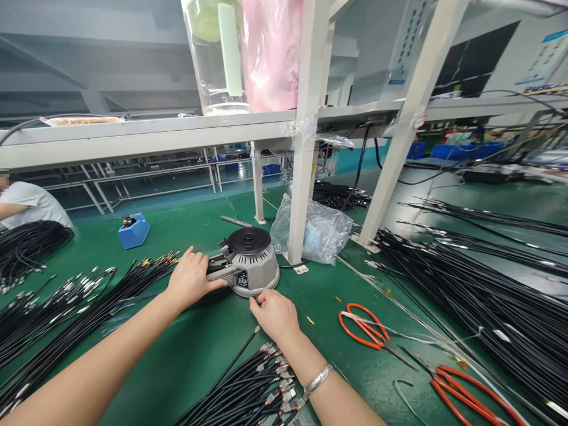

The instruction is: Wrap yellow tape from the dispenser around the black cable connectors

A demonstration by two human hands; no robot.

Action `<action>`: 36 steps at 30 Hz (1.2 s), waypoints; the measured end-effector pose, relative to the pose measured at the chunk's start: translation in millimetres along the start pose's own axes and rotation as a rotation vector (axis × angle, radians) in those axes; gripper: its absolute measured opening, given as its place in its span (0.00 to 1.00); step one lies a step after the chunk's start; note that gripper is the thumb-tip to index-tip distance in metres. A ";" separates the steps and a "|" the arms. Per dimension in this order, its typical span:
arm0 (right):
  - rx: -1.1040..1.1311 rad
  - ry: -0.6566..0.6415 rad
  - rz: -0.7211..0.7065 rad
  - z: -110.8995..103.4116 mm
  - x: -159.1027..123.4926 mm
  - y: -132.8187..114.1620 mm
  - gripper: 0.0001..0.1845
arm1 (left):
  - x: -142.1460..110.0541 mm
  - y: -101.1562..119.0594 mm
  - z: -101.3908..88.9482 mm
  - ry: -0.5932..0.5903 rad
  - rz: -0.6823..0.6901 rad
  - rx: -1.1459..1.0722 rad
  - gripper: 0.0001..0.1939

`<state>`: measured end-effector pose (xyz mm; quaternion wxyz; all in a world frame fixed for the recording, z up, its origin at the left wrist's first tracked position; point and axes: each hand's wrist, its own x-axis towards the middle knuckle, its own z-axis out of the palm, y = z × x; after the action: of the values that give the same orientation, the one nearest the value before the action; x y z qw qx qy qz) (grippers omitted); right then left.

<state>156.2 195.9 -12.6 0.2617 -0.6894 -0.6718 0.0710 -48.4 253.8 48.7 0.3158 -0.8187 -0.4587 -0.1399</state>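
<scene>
A grey round tape dispenser (255, 266) with a black disc on top stands on the green table. My left hand (189, 278) is closed around the part that juts from its left side, thumb below and fingers above. At the dispenser's lower front edge is my right hand (276, 313), with its fingers curled in; what they pinch, if anything, is hidden. A bundle of black cables (248, 384) with metal connector ends lies under and beside my right forearm. One cable end points up toward the dispenser.
Cable bundles (128, 284) lie at left, more black cables (479, 319) at right. Two orange-handled scissors (366, 325) and pliers-like cutters (465, 390) lie right. A white shelf post (304, 195) rises behind the dispenser beside a plastic bag (328, 231). A blue holder (134, 231) stands left; a person sits beyond.
</scene>
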 end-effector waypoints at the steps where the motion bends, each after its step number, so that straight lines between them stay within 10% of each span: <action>1: -0.001 0.001 -0.004 -0.3 0.4 0.2 0.10 | 0.2 -0.1 -0.2 -0.003 -0.001 0.004 0.33; 36: 0.084 -0.053 -0.078 8.7 2.7 10.9 0.12 | 5.4 -0.8 0.6 -0.174 0.029 0.132 0.41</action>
<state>162.3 201.3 -24.3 0.2751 -0.6490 -0.7012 0.1070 -46.3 258.1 51.3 0.3303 -0.8117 -0.4806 -0.0332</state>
